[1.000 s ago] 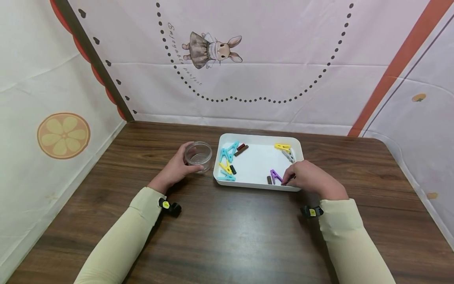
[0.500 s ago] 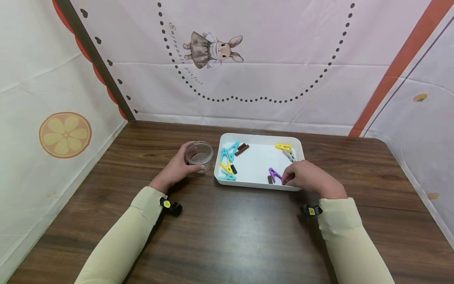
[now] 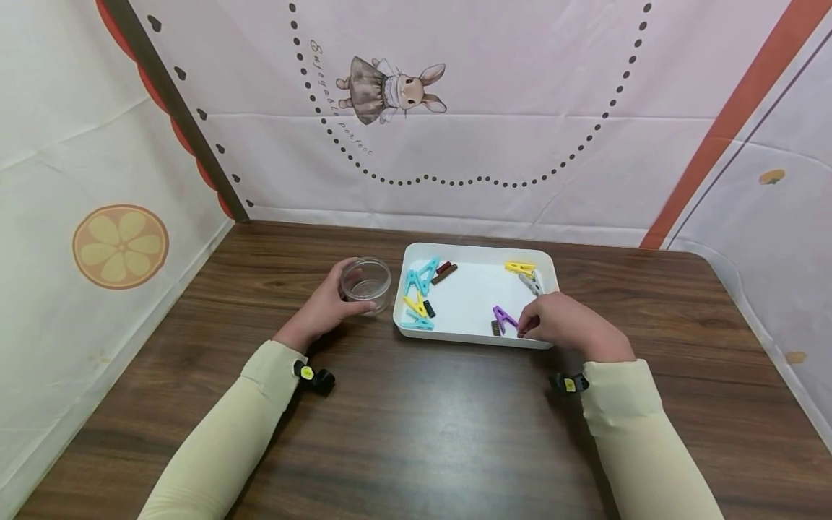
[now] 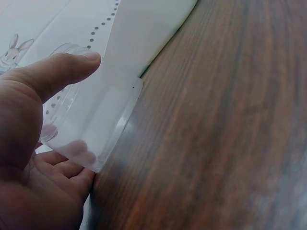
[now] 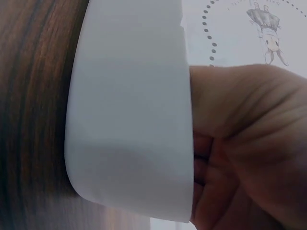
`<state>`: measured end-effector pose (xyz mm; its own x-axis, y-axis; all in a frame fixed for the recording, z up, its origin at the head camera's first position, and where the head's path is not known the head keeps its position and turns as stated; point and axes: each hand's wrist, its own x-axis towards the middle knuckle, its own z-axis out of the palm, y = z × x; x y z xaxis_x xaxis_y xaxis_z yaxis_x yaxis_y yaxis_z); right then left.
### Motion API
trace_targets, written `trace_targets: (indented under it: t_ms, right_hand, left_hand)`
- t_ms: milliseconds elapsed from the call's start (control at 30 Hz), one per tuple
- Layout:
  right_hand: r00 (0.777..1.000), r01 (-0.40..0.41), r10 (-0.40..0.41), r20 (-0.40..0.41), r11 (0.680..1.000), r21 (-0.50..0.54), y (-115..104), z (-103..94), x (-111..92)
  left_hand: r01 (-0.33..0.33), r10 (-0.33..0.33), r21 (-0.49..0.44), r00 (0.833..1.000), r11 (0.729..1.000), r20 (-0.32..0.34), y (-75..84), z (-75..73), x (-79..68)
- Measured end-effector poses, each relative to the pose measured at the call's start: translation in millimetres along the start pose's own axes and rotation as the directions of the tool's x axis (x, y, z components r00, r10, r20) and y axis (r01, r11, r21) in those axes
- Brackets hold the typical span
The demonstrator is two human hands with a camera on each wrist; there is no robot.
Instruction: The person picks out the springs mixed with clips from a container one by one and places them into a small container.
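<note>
My left hand (image 3: pixel 326 300) grips a clear round plastic jar (image 3: pixel 367 284) standing on the table left of the tray. In the left wrist view, the thumb lies along one side of the jar (image 4: pixel 103 115) and the fingers are on the other. The right hand (image 3: pixel 564 323) reaches over the near right corner of a white tray (image 3: pixel 468 338), its fingertips pinching a small dark red piece (image 3: pixel 522 334), mostly hidden. Beside those fingertips lie a purple clip (image 3: pixel 503 316) and a small brown ridged piece (image 3: pixel 496 328). In the right wrist view the tray wall (image 5: pixel 129 110) hides the fingertips.
On the tray's left lie light blue clips (image 3: pixel 419 321), a yellow clip (image 3: pixel 416 306), a black piece (image 3: pixel 429 309) and a brown ridged piece (image 3: pixel 445 274). Yellow clips (image 3: pixel 520 268) and a grey clip (image 3: pixel 529 283) lie at the back right. A fabric curtain (image 3: pixel 481 209) borders the table.
The purple clip has turned and shifted slightly by the right fingertips. The left hand keeps its hold on the jar.
</note>
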<state>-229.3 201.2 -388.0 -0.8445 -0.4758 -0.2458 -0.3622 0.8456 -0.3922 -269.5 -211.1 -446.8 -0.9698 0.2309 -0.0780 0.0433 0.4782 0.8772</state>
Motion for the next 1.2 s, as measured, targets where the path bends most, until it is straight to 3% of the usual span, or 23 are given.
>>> trace_targets:
  t_ms: [233,500,700,967,1200]
  right_hand:
    - [1.000,0.006,-0.006,-0.020,1.000,-0.011,1.4,0.9,-0.4]
    - [0.998,-0.036,0.039,-0.040,0.997,0.062,1.4,-0.7,-3.0]
    - [0.991,-0.035,0.045,-0.123,0.996,0.086,4.1,-0.8,-4.0]
    - [0.967,-0.036,0.074,-0.245,0.987,0.158,2.7,-1.4,-5.7]
    - [0.914,0.080,-0.039,-0.404,0.993,0.084,1.6,-2.5,-7.5]
  left_hand:
    - [-0.006,0.006,-0.002,1.000,1.000,-0.001,2.9,-0.2,-0.7]
    - [-0.006,0.006,-0.009,1.000,1.000,0.001,4.4,0.6,-0.6]
    - [-0.004,0.004,-0.014,1.000,1.000,0.007,3.7,1.1,-1.5]
    - [0.002,-0.002,-0.017,1.000,1.000,0.005,4.0,0.6,-2.2]
    - [-0.002,0.002,-0.017,1.000,1.000,0.001,4.1,0.6,-2.0]
